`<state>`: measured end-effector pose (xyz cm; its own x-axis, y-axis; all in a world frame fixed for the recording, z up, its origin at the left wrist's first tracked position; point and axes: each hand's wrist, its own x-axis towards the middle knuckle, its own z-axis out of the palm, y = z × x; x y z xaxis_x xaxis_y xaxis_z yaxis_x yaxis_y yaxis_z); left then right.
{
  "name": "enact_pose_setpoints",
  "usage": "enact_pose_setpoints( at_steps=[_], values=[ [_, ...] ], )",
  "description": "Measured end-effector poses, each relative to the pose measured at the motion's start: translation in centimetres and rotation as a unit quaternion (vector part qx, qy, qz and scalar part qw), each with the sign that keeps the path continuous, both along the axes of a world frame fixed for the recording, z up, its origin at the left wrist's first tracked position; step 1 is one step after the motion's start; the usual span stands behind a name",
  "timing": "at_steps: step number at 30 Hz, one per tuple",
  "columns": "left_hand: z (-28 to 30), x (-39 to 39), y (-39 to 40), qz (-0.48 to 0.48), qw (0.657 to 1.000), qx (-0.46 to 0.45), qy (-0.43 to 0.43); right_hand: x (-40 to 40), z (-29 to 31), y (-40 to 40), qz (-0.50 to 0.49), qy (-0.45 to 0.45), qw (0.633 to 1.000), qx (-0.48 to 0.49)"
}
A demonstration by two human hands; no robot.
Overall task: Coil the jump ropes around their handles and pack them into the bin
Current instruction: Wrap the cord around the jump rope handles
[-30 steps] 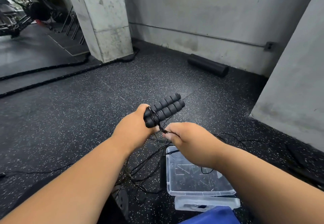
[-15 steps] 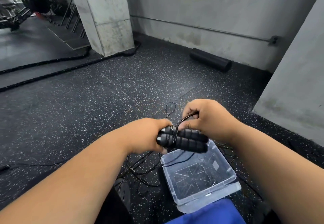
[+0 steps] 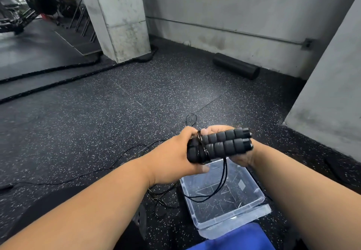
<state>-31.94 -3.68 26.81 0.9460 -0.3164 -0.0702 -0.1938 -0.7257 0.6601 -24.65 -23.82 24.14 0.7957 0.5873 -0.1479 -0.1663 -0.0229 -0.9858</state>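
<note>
Our left hand grips the near ends of the two black ribbed foam handles, which lie side by side, with its fingers curled around them. Our right hand is behind and under the far ends; whether its fingers close on the handles or only support them, we cannot tell. Half a second ago this hand was pinching the thin black cord above the handles; now it has come down behind them, so we judge that one more turn is made. Only a few turns sit around the handles beside our left hand, and a long loop hangs from them into the clear plastic bin just below our hands. More cord lies on the speckled rubber floor, left of the bin.
</note>
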Motion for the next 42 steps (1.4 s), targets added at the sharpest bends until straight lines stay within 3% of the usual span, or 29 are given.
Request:
enact_pose_setpoints(
  at_steps=[5, 8, 12, 16, 20, 25, 29, 34, 37, 40, 42],
  values=[
    [-0.1, 0.1, 0.3, -0.004, 1.000, 0.006, 0.027, -0.8, -1.3, -0.5, -0.028, -0.070, 0.990, -0.120],
    [-0.2, 0.8, 1.4, 0.023, 0.998, 0.054, -0.004, -1.2, -1.4, 0.1, -0.035, -0.114, 0.964, -0.237],
    [-0.7, 2.3, 3.5, 0.097, 0.980, 0.168, -0.051, -2.3, -0.9, 1.7, 0.041, -0.166, 0.923, -0.343],
    [-1.6, 2.8, 4.6, 0.129, 0.967, 0.215, -0.050, -3.8, 0.2, 2.9, 0.068, -0.339, 0.830, -0.437],
    [-1.5, 3.1, 5.0, 0.160, 0.959, 0.218, -0.082, -4.4, 3.0, 2.7, 0.087, -0.383, 0.799, -0.456],
    [-1.8, 2.3, 3.4, 0.134, 0.965, 0.215, -0.075, -6.1, 4.0, 3.8, 0.156, -0.489, 0.714, -0.477],
    [-1.9, 2.0, 2.2, 0.064, 0.971, 0.215, -0.082, -3.7, 6.2, 1.6, 0.062, -0.472, 0.753, -0.455],
    [-0.7, 1.3, 0.8, -0.058, 0.985, 0.150, -0.059, -1.1, 6.4, -1.2, 0.033, -0.318, 0.897, -0.306],
    [-0.2, 0.8, 0.3, -0.072, 0.991, 0.090, -0.066, -0.2, 4.9, -2.2, 0.030, -0.194, 0.959, -0.205],
    [0.0, 0.1, 0.3, -0.051, 0.997, 0.011, -0.051, 0.0, 2.8, -2.7, 0.065, -0.031, 0.994, -0.082],
    [0.1, 0.0, 0.1, -0.011, 0.998, -0.039, -0.047, -0.1, 1.4, -2.1, 0.046, -0.011, 0.998, -0.043]
  ],
)
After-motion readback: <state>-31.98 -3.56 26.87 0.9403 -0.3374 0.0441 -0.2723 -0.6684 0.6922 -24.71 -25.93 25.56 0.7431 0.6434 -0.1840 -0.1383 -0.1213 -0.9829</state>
